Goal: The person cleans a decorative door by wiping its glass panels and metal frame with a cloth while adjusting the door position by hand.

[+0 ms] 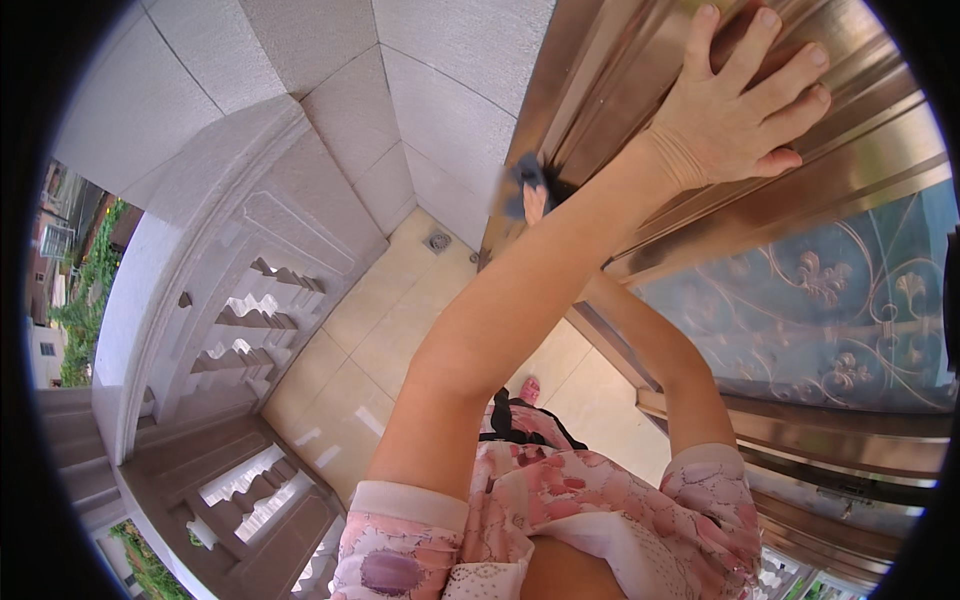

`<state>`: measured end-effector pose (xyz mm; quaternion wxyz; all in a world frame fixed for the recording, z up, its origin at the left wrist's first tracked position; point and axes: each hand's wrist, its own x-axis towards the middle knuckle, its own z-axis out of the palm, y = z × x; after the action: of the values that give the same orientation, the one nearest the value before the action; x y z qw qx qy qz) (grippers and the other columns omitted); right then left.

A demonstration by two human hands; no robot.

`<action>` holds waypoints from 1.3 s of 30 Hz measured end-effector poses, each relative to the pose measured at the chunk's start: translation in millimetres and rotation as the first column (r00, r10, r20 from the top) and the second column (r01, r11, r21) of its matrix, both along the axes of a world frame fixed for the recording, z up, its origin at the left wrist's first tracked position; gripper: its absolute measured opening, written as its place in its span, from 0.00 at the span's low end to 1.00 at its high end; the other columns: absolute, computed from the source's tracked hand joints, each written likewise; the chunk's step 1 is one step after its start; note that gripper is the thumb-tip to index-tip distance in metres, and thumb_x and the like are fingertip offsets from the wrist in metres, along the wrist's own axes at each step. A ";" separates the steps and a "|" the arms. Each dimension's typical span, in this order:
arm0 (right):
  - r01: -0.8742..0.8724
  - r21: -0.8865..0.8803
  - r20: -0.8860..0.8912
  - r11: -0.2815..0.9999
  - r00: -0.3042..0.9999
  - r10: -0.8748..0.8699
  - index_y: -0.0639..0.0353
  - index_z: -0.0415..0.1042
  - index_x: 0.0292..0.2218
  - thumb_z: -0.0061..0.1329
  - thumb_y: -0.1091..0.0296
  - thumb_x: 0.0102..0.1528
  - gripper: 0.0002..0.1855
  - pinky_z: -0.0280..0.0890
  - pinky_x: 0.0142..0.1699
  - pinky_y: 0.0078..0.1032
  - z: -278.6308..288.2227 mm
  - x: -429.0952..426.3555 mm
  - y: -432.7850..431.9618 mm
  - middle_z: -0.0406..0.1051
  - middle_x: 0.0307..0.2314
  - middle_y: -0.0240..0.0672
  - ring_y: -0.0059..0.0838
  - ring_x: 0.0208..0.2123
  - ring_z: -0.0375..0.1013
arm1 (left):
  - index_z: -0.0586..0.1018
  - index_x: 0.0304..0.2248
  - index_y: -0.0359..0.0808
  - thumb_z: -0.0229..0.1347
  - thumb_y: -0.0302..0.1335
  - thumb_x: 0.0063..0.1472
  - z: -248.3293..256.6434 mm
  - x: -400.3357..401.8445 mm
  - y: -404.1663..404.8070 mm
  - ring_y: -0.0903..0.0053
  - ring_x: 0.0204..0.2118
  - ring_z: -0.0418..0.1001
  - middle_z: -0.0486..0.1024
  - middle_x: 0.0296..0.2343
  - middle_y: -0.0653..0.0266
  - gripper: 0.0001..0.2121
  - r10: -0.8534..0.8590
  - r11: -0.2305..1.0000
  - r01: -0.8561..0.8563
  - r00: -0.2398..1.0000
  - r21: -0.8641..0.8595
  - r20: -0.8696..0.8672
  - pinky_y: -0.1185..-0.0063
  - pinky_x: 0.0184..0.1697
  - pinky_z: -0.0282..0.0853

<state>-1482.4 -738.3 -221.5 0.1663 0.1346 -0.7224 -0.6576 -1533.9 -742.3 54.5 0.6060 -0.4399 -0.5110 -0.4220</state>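
My left hand (750, 105) lies palm down with spread fingers against a ribbed, copper-coloured metal door (592, 82). It holds nothing. My left forearm crosses over my right arm and hides part of it. Beyond that forearm, my right hand (534, 204) is at the door's outer edge, beside the tiled wall. Its fingers are on a dark cloth-like thing (529, 174), blurred and pressed to the metal; its exact kind is unclear. Below my left hand, the door has a glass panel (795, 315) with metal floral scrollwork.
Pale stone tiles cover the wall (457, 67). A stone balustrade (300, 202) with turned balusters runs along the left. On the beige tile floor (390, 322) are a round drain (437, 241) in the corner and my foot in pink footwear (529, 390). Greenery (90, 307) shows outside.
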 end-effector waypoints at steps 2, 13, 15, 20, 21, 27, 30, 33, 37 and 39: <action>-0.038 -0.011 0.098 0.999 0.994 0.039 0.58 0.60 0.55 0.37 0.59 0.59 0.25 0.51 0.58 0.36 -5.3 7.4 -10.6 0.59 0.53 0.38 0.34 0.58 0.54 | 0.73 0.39 0.50 0.64 0.49 0.32 -2.0 1.9 8.5 0.52 0.57 0.52 0.59 0.53 0.69 0.30 -0.067 0.998 0.066 0.996 0.021 0.054 0.42 0.54 0.39; 0.069 -0.467 -0.002 0.882 0.997 -0.079 0.62 0.62 0.53 0.35 0.60 0.60 0.23 0.51 0.59 0.34 155.6 -55.7 -29.5 0.62 0.50 0.40 0.35 0.55 0.56 | 0.74 0.39 0.52 0.63 0.52 0.33 -7.9 -6.3 13.8 0.57 0.56 0.54 0.61 0.50 0.72 0.30 -0.068 0.996 0.063 0.995 0.061 0.073 0.41 0.54 0.42; 0.087 -0.397 0.045 0.914 0.996 -0.075 0.62 0.62 0.52 0.35 0.61 0.60 0.22 0.51 0.59 0.33 132.2 -66.6 -46.8 0.62 0.50 0.41 0.35 0.55 0.57 | 0.74 0.39 0.52 0.63 0.52 0.35 -13.7 -14.8 2.3 0.57 0.57 0.53 0.60 0.50 0.73 0.29 -0.022 0.999 0.020 0.998 0.026 0.061 0.42 0.53 0.44; 0.182 0.230 0.331 0.956 0.909 -0.253 0.64 0.63 0.51 0.34 0.62 0.61 0.21 0.51 0.59 0.32 63.1 -59.5 -21.5 0.64 0.48 0.42 0.35 0.54 0.58 | 0.74 0.38 0.54 0.63 0.51 0.33 1.8 6.0 28.1 0.58 0.58 0.53 0.62 0.50 0.74 0.29 -0.116 0.990 0.110 0.992 0.093 0.057 0.42 0.55 0.38; 0.126 0.344 0.372 0.931 0.892 -0.258 0.64 0.64 0.51 0.34 0.62 0.61 0.21 0.51 0.59 0.32 48.9 -64.2 -27.9 0.64 0.48 0.42 0.35 0.54 0.58 | 0.74 0.38 0.54 0.63 0.51 0.32 -1.4 2.6 26.5 0.58 0.58 0.53 0.62 0.51 0.74 0.29 -0.111 0.990 0.105 0.992 0.089 0.061 0.42 0.55 0.36; 0.233 0.205 0.277 0.951 0.918 -0.285 0.61 0.63 0.52 0.36 0.58 0.59 0.23 0.47 0.60 0.39 46.1 -63.2 -7.1 0.62 0.51 0.43 0.37 0.57 0.55 | 0.74 0.38 0.54 0.64 0.50 0.29 1.0 3.2 24.1 0.58 0.59 0.52 0.62 0.50 0.74 0.31 -0.102 0.987 0.093 0.992 0.134 0.069 0.44 0.57 0.37; 0.143 -0.353 0.133 0.925 0.986 -0.102 0.59 0.64 0.50 0.40 0.57 0.56 0.23 0.45 0.59 0.45 93.5 -97.6 -52.6 0.62 0.51 0.44 0.40 0.57 0.54 | 0.75 0.38 0.53 0.62 0.51 0.38 -28.4 -27.3 1.6 0.59 0.57 0.51 0.61 0.48 0.74 0.25 0.041 0.998 -0.044 0.995 0.032 0.093 0.43 0.54 0.43; 0.185 -0.543 -0.010 0.819 0.974 -0.226 0.55 0.64 0.50 0.43 0.55 0.55 0.24 0.42 0.59 0.48 195.1 -60.6 -17.9 0.59 0.53 0.42 0.39 0.58 0.52 | 0.74 0.38 0.53 0.62 0.51 0.38 -1.0 4.1 24.2 0.59 0.57 0.51 0.61 0.49 0.74 0.26 -0.058 0.991 0.048 0.995 0.121 0.076 0.42 0.55 0.42; -0.078 -0.502 -0.310 0.861 0.946 -0.095 0.52 0.62 0.50 0.43 0.55 0.55 0.24 0.44 0.57 0.45 174.7 -38.3 5.1 0.57 0.54 0.34 0.34 0.58 0.53 | 0.73 0.40 0.53 0.62 0.51 0.37 0.2 7.6 25.3 0.58 0.57 0.52 0.60 0.49 0.74 0.28 -0.075 0.993 0.067 0.994 0.095 0.081 0.43 0.55 0.41; -0.070 -0.576 -0.263 0.815 0.959 -0.103 0.52 0.62 0.51 0.43 0.55 0.55 0.23 0.46 0.57 0.43 163.2 -30.3 -1.6 0.57 0.54 0.32 0.31 0.57 0.53 | 0.73 0.40 0.53 0.63 0.52 0.36 -1.1 5.3 21.9 0.58 0.56 0.53 0.60 0.50 0.74 0.29 -0.058 0.994 0.051 0.996 0.095 0.072 0.43 0.54 0.42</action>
<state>-1512.7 -739.9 -58.3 0.2947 -0.0235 -0.8580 -0.4200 -1528.6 -720.4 53.4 0.5946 -0.4088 -0.5009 -0.4779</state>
